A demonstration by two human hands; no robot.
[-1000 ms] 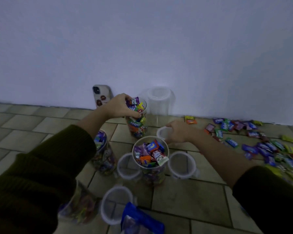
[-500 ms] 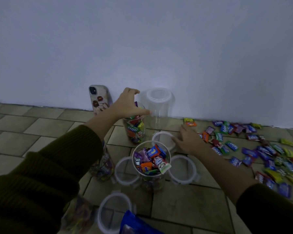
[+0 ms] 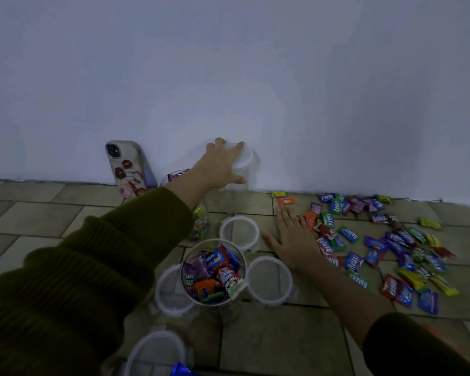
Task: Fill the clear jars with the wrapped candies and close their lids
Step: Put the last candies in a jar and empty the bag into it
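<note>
Now off the full jar, the left hand [image 3: 219, 164] clasps the empty jar [image 3: 243, 169] at centre frame; the right hand [image 3: 296, 241] lies flat, open, beside the candies [image 3: 377, 245].

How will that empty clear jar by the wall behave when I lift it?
The empty jar probably lifts easily, since nothing shows inside. It looks tall and narrow, so it may tip. The left hand spans its smooth rim, which could be slippery.

Dim, bluish, soft, edges bowed

Head camera looks forward and down, close over the tiled floor [image 3: 296, 346].
</note>
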